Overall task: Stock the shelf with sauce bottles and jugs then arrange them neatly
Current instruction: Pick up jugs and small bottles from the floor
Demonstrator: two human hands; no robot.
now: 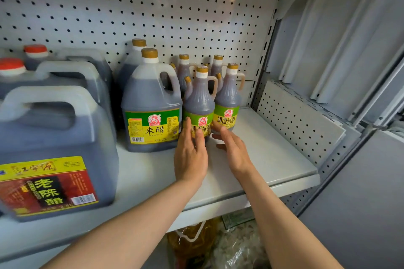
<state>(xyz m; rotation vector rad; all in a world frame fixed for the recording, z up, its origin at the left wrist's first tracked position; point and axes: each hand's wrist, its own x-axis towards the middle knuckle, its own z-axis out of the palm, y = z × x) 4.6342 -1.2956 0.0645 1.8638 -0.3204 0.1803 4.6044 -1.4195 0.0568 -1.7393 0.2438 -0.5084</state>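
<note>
1. The white shelf (273, 159) fills the middle of the frame, with a white pegboard (153, 6) as its back wall.
2. Near the centre of the frame stand two small dark bottles with gold caps and green-yellow labels: the front left bottle (200, 102) and the front right bottle (228, 98), just beside each other.
3. Behind them, a little higher in the frame, are two more small bottles (183, 67) of the same kind, partly hidden.
4. The left hand (190, 153) reaches to the front left bottle. Its fingers are straight and lie flat on the label, touching it; they do not curl round it.
5. The right hand (234, 150) is just right of the left one. Its fingers are relaxed and stretched toward the bottom of the front right bottle; the fingertips are at its base, but I cannot tell if they really touch it. It holds nothing.
6. Left of the small bottles stands a medium jug (150, 102) with a gold cap and a green-yellow label; a second one (133, 57) is behind it.
7. In the lower left of the frame is a big dark jug (54, 148) with a red-yellow label. Two more big jugs with red caps (12, 65) stand behind it.
8. Under the shelf, at the bottom centre, a yellowish oil bottle (192, 244) is seen partly.
</note>
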